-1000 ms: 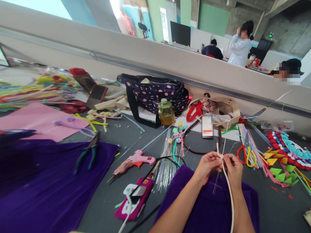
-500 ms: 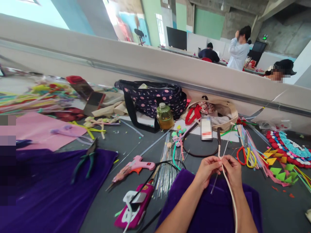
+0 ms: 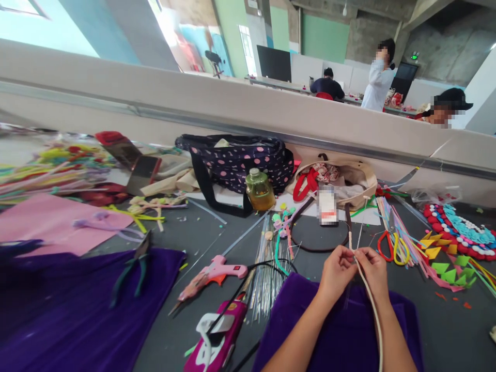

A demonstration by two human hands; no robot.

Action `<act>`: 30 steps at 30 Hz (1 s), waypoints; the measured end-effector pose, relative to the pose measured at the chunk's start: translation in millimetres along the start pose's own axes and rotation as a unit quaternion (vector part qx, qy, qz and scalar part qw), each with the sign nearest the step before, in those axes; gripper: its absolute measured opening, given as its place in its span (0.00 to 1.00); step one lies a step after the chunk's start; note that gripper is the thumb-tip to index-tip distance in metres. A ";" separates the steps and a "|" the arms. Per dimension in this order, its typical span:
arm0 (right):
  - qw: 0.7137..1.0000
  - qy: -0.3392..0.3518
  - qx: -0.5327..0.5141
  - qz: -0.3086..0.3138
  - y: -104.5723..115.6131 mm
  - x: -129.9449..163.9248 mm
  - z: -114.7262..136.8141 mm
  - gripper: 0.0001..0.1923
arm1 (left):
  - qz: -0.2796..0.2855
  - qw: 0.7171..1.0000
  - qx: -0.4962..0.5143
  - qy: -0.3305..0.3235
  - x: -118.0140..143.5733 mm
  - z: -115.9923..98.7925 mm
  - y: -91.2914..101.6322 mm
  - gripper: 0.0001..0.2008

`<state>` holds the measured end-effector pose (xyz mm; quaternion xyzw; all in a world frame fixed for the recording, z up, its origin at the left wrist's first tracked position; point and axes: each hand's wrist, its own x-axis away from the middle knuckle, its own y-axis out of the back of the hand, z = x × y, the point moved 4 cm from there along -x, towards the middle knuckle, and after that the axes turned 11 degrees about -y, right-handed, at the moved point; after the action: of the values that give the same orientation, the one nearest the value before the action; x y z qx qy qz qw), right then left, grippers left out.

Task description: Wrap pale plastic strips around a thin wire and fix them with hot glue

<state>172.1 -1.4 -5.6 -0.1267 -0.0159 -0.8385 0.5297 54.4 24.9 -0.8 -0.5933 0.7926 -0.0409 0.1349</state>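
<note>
My left hand (image 3: 335,268) and my right hand (image 3: 374,270) meet above a piece of purple velvet (image 3: 341,330). Between their fingertips they pinch a cream pipe cleaner (image 3: 371,305) together with a thin metal wire (image 3: 359,232). The cream stem sticks up a little above my fingers and trails down over my right wrist toward the bottom edge. The wire rises past my fingers toward the back.
A pink glue gun (image 3: 217,271), a bundle of thin wires (image 3: 266,263), green-handled pliers (image 3: 132,268), red-and-yellow scissors (image 3: 389,245), a bottle (image 3: 259,190), a spotted bag (image 3: 240,157) and a tote (image 3: 341,181) lie around. Other people sit beyond the partition (image 3: 248,113).
My hands have stayed together on the cream stem and wire, shifting slightly lower and right in view as the camera tilted. The fingers have turned a little around the stem.
</note>
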 end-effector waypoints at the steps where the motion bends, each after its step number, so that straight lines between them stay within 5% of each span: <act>1: 1.000 0.006 0.005 -0.004 1.1 -0.6 -0.5 0.14 | -0.006 0.999 -0.038 -0.026 0.6 -2.7 0.9 0.10; 7: 0.999 0.028 -0.036 -0.007 -0.9 0.8 -1.9 0.14 | 0.026 0.971 -0.170 -0.168 8.2 -22.2 -0.1 0.04; 15: 0.997 0.008 -0.078 0.010 -7.0 3.9 -3.9 0.14 | 0.016 0.959 -0.179 -0.218 13.4 -30.7 0.7 0.10; 23: 0.993 0.014 -0.116 -0.001 -15.2 9.1 1.1 0.13 | -0.082 0.994 0.021 -0.065 4.5 -16.7 3.8 0.07; 30: 0.995 0.010 -0.103 0.003 -16.7 8.6 0.1 0.14 | -0.080 0.976 0.186 0.076 -0.3 -4.7 3.2 0.13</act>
<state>153.8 -1.7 -1.8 -0.1723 0.0766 -0.8356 0.5160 50.3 25.7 3.0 -0.6141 0.7291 -0.2436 0.1787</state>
